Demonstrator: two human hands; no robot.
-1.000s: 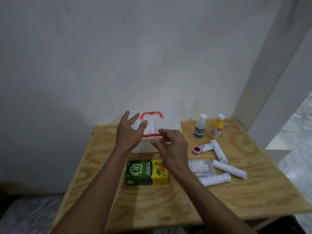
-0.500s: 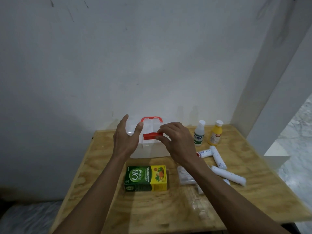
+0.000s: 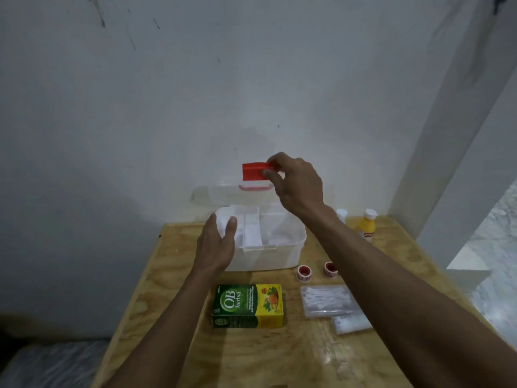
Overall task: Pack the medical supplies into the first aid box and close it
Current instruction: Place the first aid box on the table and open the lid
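A white first aid box (image 3: 268,254) stands at the back of the wooden table (image 3: 279,357), its clear lid (image 3: 215,196) swung up against the wall. My right hand (image 3: 298,184) pinches the red latch (image 3: 253,171) at the lid's raised edge. My left hand (image 3: 216,243) rests against the box's left front corner, fingers apart. In front lie a green and yellow OB herbal carton (image 3: 247,306), a bag of cotton swabs (image 3: 327,301), two red-cored tape rolls (image 3: 303,273) and a white bandage roll (image 3: 351,324). A yellow bottle (image 3: 366,226) and a white bottle (image 3: 342,215) stand at the back right.
A white wall rises directly behind the table. A white pillar (image 3: 447,135) stands at the right corner. The table's right edge drops to a marbled floor (image 3: 500,261). My right forearm crosses over the supplies on the right.
The lid was shut a second ago; my right hand has lifted it open by the red latch. My left hand slid from the lid top to the box's left corner.
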